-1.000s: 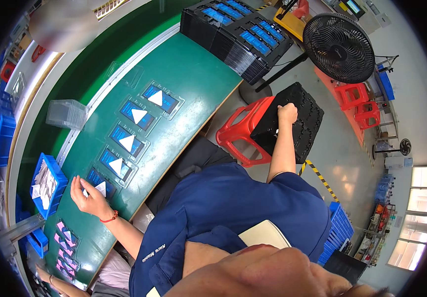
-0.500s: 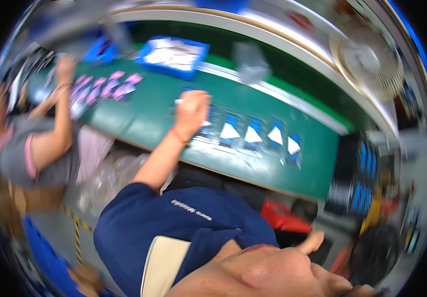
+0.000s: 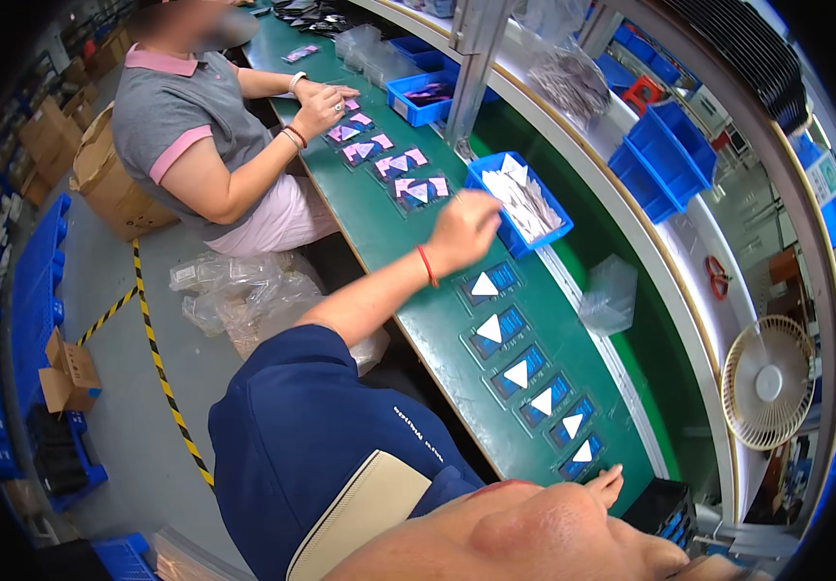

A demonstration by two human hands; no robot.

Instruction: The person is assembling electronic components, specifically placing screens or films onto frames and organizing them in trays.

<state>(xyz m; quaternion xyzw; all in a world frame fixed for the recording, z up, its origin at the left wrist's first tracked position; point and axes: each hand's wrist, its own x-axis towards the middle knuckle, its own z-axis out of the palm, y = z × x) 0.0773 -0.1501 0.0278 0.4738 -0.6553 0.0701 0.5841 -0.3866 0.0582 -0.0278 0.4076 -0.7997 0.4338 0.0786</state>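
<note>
My left hand (image 3: 466,230), with a red cord at the wrist, is over the green table (image 3: 437,334) at the near side of a blue bin (image 3: 546,242). Its fingers are curled in, and whatever they hold, if anything, is hidden. White paper pieces (image 3: 526,198) fill the bin. Down the table runs a row of several clear plastic trays with blue cards (image 3: 525,373), each topped by a white triangle (image 3: 518,374). By the nearest card (image 3: 583,453) my right hand (image 3: 610,484) shows with fingers stretched out; most of it is hidden.
A co-worker (image 3: 181,145) sits at the left, hands over trays with pink pieces (image 3: 401,165). Another blue bin (image 3: 423,97) stands beyond. A clear plastic box (image 3: 609,293) hangs near the table's back edge. A fan (image 3: 767,382) and stacked blue bins (image 3: 660,160) occupy the shelf.
The view has swung left and sharpened. My left hand has shifted from the row of cards to the blue bin. My right hand has come up from below the table edge to the nearest card.
</note>
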